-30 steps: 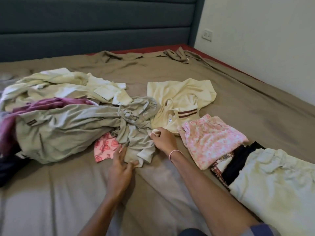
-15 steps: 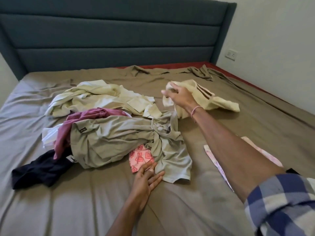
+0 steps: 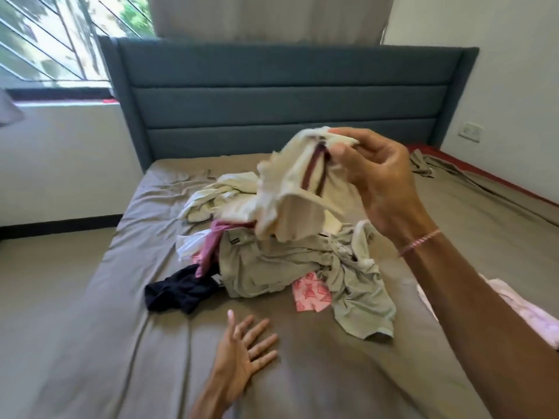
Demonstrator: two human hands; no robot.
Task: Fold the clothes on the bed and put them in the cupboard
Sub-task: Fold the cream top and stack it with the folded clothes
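Right hand (image 3: 384, 182): raised above the bed, grip clenched on a cream fabric garment with two maroon stripes (image 3: 290, 201). Thumb and fingertips pinch its top edge. The garment hangs crumpled in the air over the heap; whether its lower hem touches the heap cannot be told. Pink thread bracelet (image 3: 420, 241) on the right wrist.

Left hand (image 3: 242, 355): grip released, fingers straight and spread, palm showing. It is low at the taupe bed sheet (image 3: 90, 343), just in front of the heap, and holds nothing.

Heap of unfolded clothes, mid-bed:
- large crumpled sage-green garment (image 3: 272, 267) in front
- small pink patterned cloth (image 3: 311, 293) tucked at its near edge
- dark navy garment (image 3: 178, 290) at the left, touching the green one
- magenta garment (image 3: 211, 246) and a white piece (image 3: 189, 247) between the navy and the green
- pale yellow-cream garments (image 3: 217, 192) at the back, towards the headboard

Pale pink cloth (image 3: 529, 313) lies at the right edge of the bed, apart from the heap and partly hidden by the right forearm.

Surroundings: teal padded headboard (image 3: 272, 95); barred window (image 3: 45, 40) upper left; grey curtain (image 3: 266, 16) above the headboard; white wall socket (image 3: 470, 132) on the right wall.
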